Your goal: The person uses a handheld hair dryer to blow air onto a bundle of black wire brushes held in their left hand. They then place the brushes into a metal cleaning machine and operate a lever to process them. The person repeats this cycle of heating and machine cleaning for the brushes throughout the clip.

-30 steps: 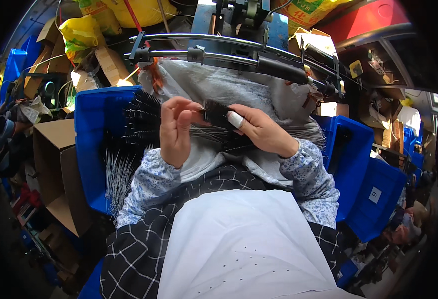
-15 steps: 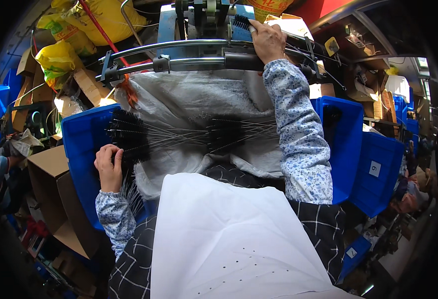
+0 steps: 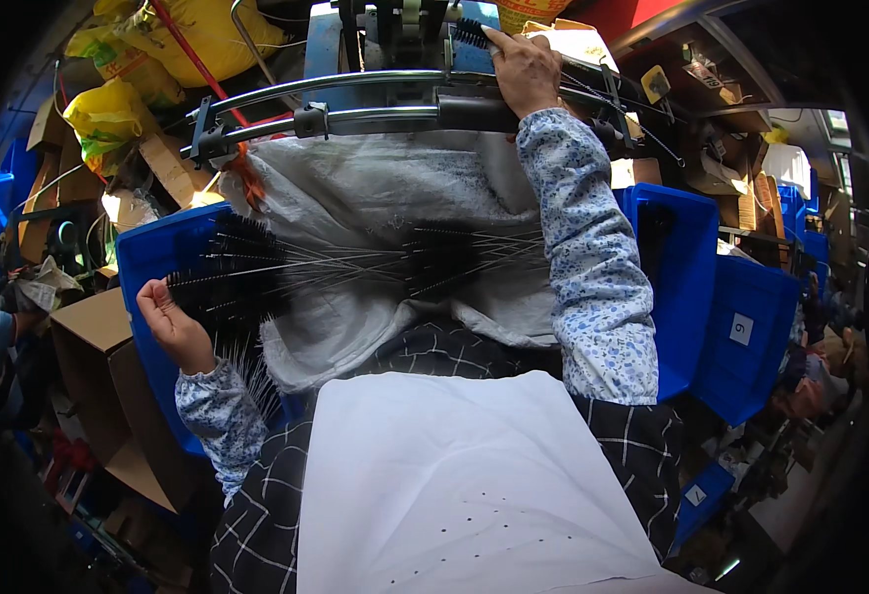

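My left hand (image 3: 175,327) pinches the bristled tip of a black wire brush (image 3: 192,278) and draws it clear of the pile's left side. The pile of black wire brushes (image 3: 449,259) lies across a whitish woven cloth (image 3: 355,188) over my lap, with thin metal stems crossing in the middle. At the machine (image 3: 400,54), my right hand (image 3: 528,71) is closed around a small black bristle brush (image 3: 469,35), whose bristles point left. A thin rod (image 3: 642,134) slants down rightward from beside that hand; whether it is this brush's stem I cannot tell.
Metal bars (image 3: 380,121) span the machine's front, above the cloth. A blue bin (image 3: 147,247) stands at the left and another blue bin (image 3: 677,287) at the right. An open cardboard box (image 3: 108,396) is at far left, below yellow bags (image 3: 108,114).
My left hand has moved left and closed on one brush's tip, pulling it outward from the pile. My right hand stays at the machine with its brush, while the view has shifted slightly.
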Available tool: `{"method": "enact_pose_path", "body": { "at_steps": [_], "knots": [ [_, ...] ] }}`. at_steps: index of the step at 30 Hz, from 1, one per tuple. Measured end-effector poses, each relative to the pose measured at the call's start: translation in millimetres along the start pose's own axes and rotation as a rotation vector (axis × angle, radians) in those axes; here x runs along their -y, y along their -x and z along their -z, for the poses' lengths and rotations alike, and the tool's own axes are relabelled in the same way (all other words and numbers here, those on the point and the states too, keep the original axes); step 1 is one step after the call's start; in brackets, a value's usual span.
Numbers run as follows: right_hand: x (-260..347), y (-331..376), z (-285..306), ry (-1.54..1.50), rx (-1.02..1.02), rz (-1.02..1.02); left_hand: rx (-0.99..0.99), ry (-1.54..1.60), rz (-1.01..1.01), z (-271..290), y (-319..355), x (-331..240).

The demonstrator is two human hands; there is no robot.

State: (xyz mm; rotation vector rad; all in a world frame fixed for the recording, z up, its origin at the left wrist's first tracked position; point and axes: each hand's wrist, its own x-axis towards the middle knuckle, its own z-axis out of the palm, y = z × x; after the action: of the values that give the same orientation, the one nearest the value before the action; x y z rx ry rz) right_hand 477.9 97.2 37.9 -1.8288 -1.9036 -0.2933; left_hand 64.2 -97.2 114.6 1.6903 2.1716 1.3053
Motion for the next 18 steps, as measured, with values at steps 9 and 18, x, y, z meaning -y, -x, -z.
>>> {"method": "enact_pose_path", "body": {
  "at_steps": [9, 18],
  "knots": [
    [-16, -14, -22, 0.024, 0.094, 0.028, -0.376, 0.477, -0.114, 54, -43, -13],
    [-33, 6, -9, 0.124, -0.043, -0.079, -0.188, 0.793, 0.049, 8, -24, -38]
  ]
}}
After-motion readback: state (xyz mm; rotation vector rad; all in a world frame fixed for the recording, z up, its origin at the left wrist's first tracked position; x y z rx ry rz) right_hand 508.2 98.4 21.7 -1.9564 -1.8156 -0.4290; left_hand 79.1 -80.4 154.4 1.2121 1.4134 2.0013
